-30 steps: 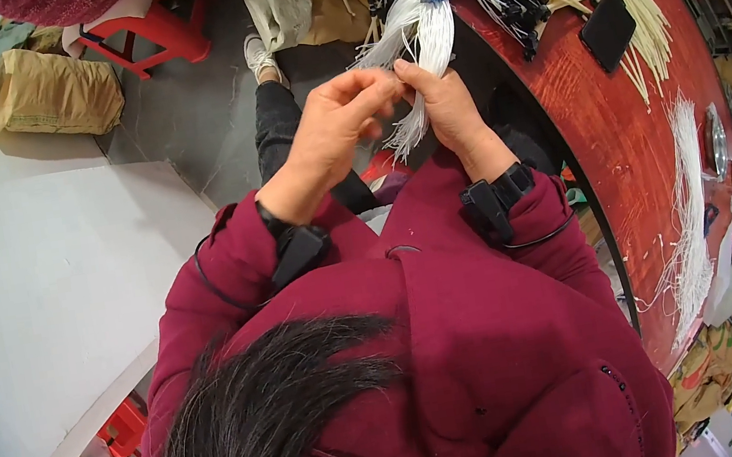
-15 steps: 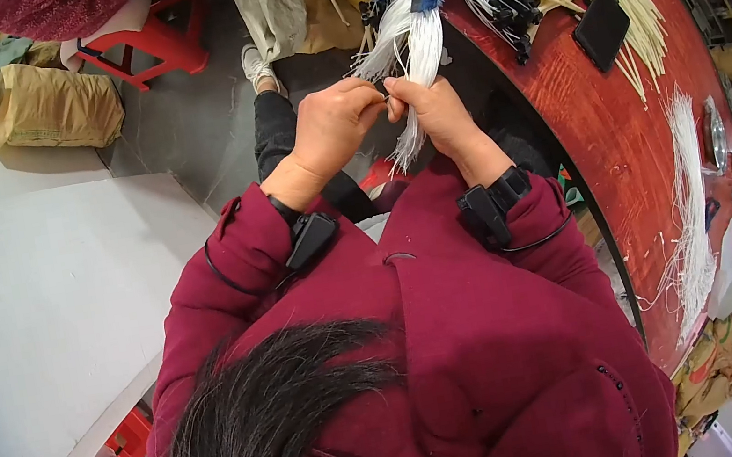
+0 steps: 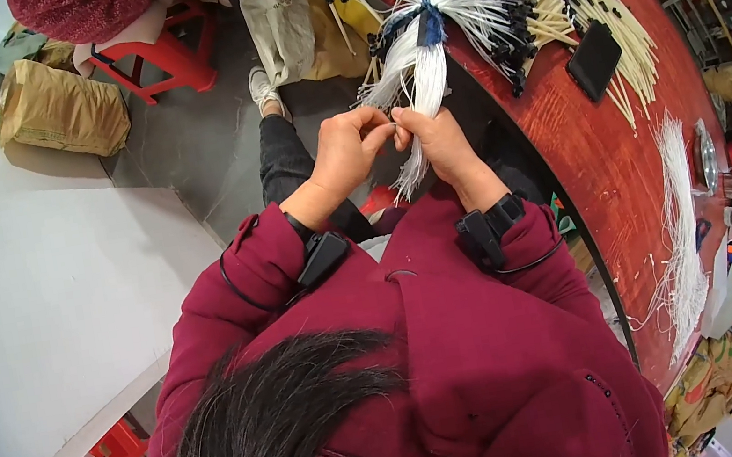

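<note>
My right hand (image 3: 446, 145) is closed round the lower part of a bundle of long white strands (image 3: 428, 82). A dark blue cloth strip (image 3: 429, 23) is tied round the bundle above it, where the strands fan out over the table edge. Below my right hand, the loose ends hang over my lap. My left hand (image 3: 341, 158) is closed in a pinch, its fingertips meeting those of my right hand. Something thin runs between the fingertips, too small to make out.
The red table (image 3: 561, 142) curves along my right. On it are black-tipped pale sticks (image 3: 614, 21), a black phone (image 3: 594, 62) and more white strands (image 3: 680, 229). To the left stand a white surface (image 3: 55, 303), a brown paper sack (image 3: 62, 108) and a red stool (image 3: 170, 54).
The view has shifted slightly, so hands and bundle sit a little lower in the picture. My hands keep their hold, with the fingertips still together.
</note>
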The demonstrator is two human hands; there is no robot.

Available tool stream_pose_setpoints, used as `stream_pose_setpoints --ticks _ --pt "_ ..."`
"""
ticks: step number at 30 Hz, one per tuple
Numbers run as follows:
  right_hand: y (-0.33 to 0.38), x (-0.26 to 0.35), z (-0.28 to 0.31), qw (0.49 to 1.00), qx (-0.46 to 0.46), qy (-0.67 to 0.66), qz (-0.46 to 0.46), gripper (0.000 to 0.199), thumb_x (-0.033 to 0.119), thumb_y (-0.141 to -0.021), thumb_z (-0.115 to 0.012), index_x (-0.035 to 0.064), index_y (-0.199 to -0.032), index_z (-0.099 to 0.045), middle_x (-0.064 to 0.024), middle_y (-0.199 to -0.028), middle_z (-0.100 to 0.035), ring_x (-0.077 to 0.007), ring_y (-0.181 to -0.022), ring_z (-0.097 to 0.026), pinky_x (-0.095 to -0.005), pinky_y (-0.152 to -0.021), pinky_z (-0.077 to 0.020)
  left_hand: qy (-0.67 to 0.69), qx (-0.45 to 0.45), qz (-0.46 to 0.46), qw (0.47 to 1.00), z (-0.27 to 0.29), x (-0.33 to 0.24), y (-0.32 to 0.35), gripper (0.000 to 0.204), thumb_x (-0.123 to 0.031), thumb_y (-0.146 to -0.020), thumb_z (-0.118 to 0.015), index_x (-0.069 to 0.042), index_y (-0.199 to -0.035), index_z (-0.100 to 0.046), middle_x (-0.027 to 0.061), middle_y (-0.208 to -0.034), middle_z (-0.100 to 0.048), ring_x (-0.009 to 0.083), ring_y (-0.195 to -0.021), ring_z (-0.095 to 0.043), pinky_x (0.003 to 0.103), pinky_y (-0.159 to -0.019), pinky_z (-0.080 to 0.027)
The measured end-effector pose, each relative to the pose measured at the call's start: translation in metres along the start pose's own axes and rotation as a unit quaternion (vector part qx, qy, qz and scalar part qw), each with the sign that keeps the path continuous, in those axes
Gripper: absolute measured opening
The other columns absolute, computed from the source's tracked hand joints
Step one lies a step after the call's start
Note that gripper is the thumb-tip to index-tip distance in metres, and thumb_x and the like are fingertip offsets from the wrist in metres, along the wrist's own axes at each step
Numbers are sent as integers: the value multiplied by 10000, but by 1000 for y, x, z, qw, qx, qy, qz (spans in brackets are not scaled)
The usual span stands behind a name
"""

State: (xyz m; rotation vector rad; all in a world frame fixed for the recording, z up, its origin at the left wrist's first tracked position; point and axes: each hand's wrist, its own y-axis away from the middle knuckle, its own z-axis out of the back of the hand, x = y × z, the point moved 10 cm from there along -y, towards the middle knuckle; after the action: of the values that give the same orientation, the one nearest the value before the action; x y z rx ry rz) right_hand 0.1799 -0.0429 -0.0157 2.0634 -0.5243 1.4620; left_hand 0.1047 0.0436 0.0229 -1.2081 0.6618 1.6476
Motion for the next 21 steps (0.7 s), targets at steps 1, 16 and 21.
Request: stream_pose_setpoints --ticks 1,16,21 --pt "1 0 1 1000 -8 5 -7 289 162 -889 -559 46 -625 -574 -22 -586 -552 -120 -562 -523 -259 -584 -413 0 -2 -3 1000 2 -1 -1 96 -68 -851 -632 11 -808 -598 28 -686 -642 82 -568 -600 226 -508 -459" --pt "-1 1 5 999 -9 34 -12 323 167 -895 -554 65 -588 -540 -17 -568 -527 -119 -551 -510 -260 -576 -400 363 13 259 895 -5 45 14 126 -159 -868 -676 -72 -897 -590 37 -872 -663 117 -698 -647 227 -575 -521" --pt "0 5 3 998 1 55 -7 330 173 -898 -550 69 -585 -529 -18 -563 -519 -120 -549 -503 -262 -581 -396 399 -8 300 866 -1 54 25 158 -202 -871 -677 -75 -899 -589 35 -854 -656 121 -698 -647 233 -582 -526"
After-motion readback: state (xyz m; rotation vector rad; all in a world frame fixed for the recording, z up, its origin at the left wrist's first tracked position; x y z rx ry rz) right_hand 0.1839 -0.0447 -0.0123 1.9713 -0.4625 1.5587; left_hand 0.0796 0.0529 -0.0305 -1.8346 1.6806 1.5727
